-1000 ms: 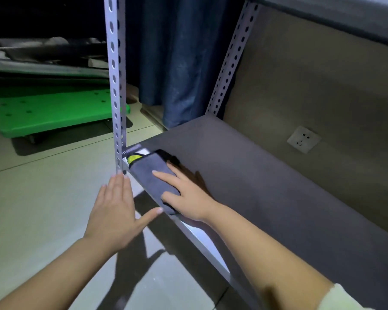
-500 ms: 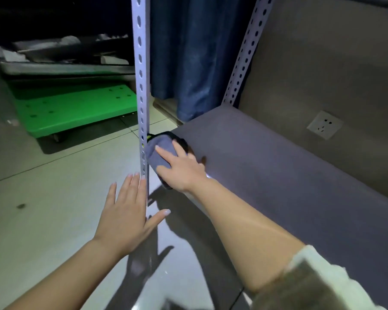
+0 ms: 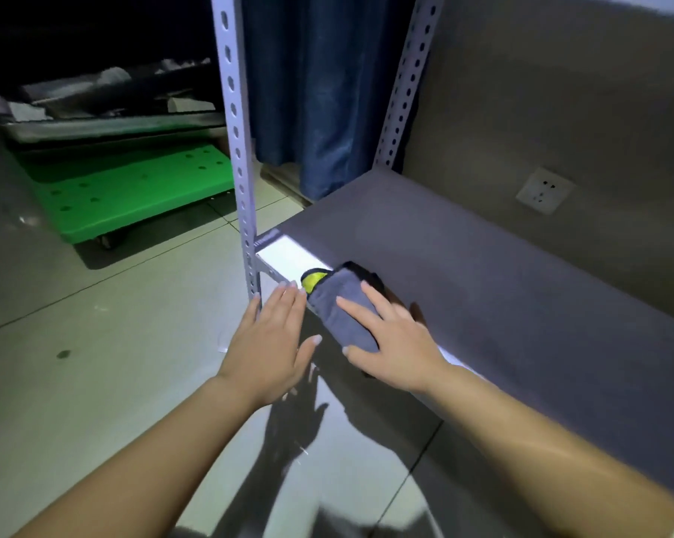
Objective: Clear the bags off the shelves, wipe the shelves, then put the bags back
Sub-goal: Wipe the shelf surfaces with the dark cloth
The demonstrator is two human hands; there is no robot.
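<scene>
Along the right side, a broad shelf board (image 3: 463, 273) runs back toward the wall; its surface is flat, matte and dark grey, and its front edge is a pale metal strip that catches bright light near the corner. Behind it stands a plain wall panel with a white socket plate (image 3: 544, 190). Two pale metal uprights carry the shelf: the front post (image 3: 237, 141) and the rear post (image 3: 407, 77), both angle-section strips punched with rows of oval holes. Between them hangs a dark blue curtain (image 3: 320, 91) in soft vertical folds. Glossy pale floor tiles (image 3: 94, 343) spread to the left, reflecting the light, and a green plastic dolly (image 3: 122, 188) with round recesses and small castors sits on them, well apart from the shelf.

A grey cloth (image 3: 339, 308), thick and fuzzy, folded into a rough oblong with a yellow-green patch showing at its far end, lies on the front edge of the shelf close to the front post. On top of it presses the right hand (image 3: 389, 335), palm down, fingers spread, thumb hooked round the cloth's near end. Just left of the cloth, the left hand (image 3: 269, 343) is flat with fingers together and thumb out, fingertips at the base of the front post; I cannot tell whether it touches anything.
</scene>
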